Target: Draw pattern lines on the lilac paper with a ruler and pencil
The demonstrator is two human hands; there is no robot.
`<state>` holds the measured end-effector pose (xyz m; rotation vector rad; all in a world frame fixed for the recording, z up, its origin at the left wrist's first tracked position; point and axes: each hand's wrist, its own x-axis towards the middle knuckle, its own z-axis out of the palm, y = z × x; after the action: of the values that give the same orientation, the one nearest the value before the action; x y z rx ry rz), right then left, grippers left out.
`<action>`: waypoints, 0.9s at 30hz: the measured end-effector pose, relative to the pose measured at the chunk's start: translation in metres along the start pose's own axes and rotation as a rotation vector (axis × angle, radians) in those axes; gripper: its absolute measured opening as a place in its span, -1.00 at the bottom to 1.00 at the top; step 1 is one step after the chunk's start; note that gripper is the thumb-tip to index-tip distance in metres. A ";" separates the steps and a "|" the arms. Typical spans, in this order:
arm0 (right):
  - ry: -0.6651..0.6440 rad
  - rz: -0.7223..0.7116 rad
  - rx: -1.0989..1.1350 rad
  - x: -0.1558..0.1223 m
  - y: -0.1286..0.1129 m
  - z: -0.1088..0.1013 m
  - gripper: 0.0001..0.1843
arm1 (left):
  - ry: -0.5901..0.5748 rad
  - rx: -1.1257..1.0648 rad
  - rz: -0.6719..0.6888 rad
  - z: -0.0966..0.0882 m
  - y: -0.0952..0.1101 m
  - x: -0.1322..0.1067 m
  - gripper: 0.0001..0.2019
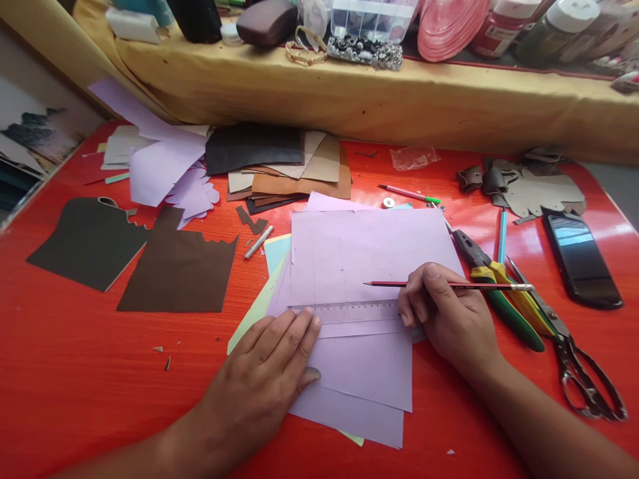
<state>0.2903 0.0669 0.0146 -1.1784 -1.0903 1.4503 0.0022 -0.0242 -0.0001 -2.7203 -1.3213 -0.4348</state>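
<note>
My left hand (279, 362) lies flat with fingers stretched out, its fingertips pressing the left end of a clear ruler (357, 313). The ruler rests across a sheet of lilac paper (384, 246) that bears faint pencil lines. Between the thumb and fingers of my right hand (449, 313) is a red and black pencil (384, 284), held nearly level, its point to the left above the paper. My right fingertips are by the ruler's right end; whether they touch it I cannot tell. More lilac sheets (369, 366) lie underneath.
Pliers (499, 293), scissors (574, 359) and a phone (584, 256) lie to the right. Brown leather (182, 276) and dark leather (94, 239) are at left. Stacked leather pieces (254, 146) and cut lilac paper (164, 166) sit behind. A cloth-covered shelf (349, 100) borders the red table (100, 392).
</note>
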 end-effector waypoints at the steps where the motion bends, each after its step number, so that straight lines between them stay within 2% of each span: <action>1: 0.000 0.000 0.000 0.000 0.000 0.000 -0.52 | 0.002 -0.001 0.002 0.000 0.000 0.000 -0.60; 27: 0.003 -0.013 -0.027 0.002 -0.001 0.004 -0.51 | 0.007 -0.009 -0.019 0.000 0.004 0.001 -0.60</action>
<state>0.2858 0.0690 0.0160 -1.1899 -1.1167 1.4272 0.0058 -0.0256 0.0000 -2.7126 -1.3483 -0.4519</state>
